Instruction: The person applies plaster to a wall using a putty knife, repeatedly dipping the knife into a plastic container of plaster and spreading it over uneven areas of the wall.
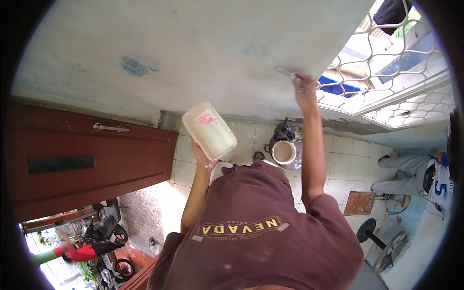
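Note:
My right hand (pixel 304 89) is raised to the pale wall (pixel 208 48), its fingers closed round a thin putty knife (pixel 285 72). The knife's blade is blurred and lies at the wall surface. Lower and to the left, my left hand (pixel 202 157) grips a rectangular plastic container (pixel 194 132) by its near end. A whitish paste (pixel 217 135) with a pink smear coats the container's inside, which is tilted toward me. Bluish-grey rough patches (pixel 137 66) mark the wall, left of the knife.
Below my right arm, a white-rimmed bucket (pixel 283 152) stands on the tiled floor beside a black bag (pixel 283 130). A brown door (pixel 96 145) stands at left, a white window grille (pixel 367 67) at right. Another person (pixel 425 176) stands far right, near a round-based stand (pixel 390 251).

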The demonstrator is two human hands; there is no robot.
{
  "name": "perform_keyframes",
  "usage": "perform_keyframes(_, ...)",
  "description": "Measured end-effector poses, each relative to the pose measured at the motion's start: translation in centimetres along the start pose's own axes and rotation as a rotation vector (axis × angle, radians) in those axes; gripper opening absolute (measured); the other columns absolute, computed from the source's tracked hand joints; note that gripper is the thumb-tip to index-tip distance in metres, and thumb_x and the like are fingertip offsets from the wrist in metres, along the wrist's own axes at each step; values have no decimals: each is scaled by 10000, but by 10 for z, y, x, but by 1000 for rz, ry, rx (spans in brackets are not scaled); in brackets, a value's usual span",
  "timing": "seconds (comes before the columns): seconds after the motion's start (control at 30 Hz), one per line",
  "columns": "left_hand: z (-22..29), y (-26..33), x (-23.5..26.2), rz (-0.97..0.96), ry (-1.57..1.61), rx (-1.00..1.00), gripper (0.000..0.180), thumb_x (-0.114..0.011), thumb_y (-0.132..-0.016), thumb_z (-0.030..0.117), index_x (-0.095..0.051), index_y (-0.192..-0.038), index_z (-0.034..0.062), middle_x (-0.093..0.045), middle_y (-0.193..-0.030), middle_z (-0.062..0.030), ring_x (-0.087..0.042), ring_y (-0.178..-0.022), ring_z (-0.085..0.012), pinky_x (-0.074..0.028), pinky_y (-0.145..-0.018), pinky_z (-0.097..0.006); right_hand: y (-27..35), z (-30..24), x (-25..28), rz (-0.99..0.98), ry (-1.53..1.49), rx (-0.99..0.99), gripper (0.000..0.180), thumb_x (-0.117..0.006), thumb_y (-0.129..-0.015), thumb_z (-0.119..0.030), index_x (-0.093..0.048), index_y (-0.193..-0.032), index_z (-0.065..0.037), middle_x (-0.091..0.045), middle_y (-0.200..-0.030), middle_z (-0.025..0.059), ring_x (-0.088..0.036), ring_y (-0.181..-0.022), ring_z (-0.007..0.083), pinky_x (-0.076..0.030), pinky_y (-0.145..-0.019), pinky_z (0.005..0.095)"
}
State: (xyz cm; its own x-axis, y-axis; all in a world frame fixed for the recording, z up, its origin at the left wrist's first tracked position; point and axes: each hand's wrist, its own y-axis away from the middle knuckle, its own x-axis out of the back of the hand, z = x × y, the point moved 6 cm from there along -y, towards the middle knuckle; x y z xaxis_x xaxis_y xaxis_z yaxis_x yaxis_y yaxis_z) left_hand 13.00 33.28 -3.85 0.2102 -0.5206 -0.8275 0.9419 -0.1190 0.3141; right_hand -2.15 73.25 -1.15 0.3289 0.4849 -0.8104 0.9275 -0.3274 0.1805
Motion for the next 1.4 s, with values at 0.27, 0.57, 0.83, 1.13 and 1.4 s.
perform_keyframes(0.27, -6, -25, -39, -51, -95, 32, 649, -427, -1000, 526, -497, -1409, 27, -592, -1367, -149, -603, -1224, -317, -504, -1041, -479, 189, -63, -112, -457, 868, 8, 384, -673, -927, -168, -573, -1247, 20, -663, -917, 96, -640, -810, 222, -510, -649, 292)
perform_keyframes(0.57, -17, -34, -92, -179, 81, 70, 755, -371, -976, 684, -472, -1419, 81, -599, -1326, -136, -618, -1184, -275, -516, -1021, -453, 223, 35, -191, -414, 1589, 469, 270, -588, -902, -73, -537, -1155, 7, -662, -816, 242, -631, -740, 463, -489, -662, 464)
perform_keyframes(0.83, 38, -28, -57, -103, 63, -96, 743, -312, -994, 692, -424, -1453, 120, -568, -1359, -108, -580, -1231, -251, -495, -1046, -429, 222, 128, -216, -535, 1900, 296, 344, -593, -875, -112, -546, -1185, 28, -667, -796, 253, -648, -735, 464, -505, -668, 519)
perform_keyframes(1.13, 112, -24, -23, -282, 319, -134, 596, -330, -1040, 562, -433, -1450, 142, -557, -1369, -74, -565, -1246, -240, -479, -1060, -434, 244, 215, -282, -718, 1804, 391, 309, -555, -911, -91, -513, -1196, 21, -639, -747, 258, -641, -688, 451, -489, -600, 516)
perform_keyframes(1.4, 155, -39, 23, -208, 346, -69, 792, -365, -962, 708, -366, -1502, 128, -510, -1443, -114, -530, -1309, -302, -455, -1101, -489, 226, 232, -297, -509, 1493, 137, 244, -593, -965, -116, -557, -1170, 10, -635, -722, 139, -614, -586, 203, -467, -530, 377)
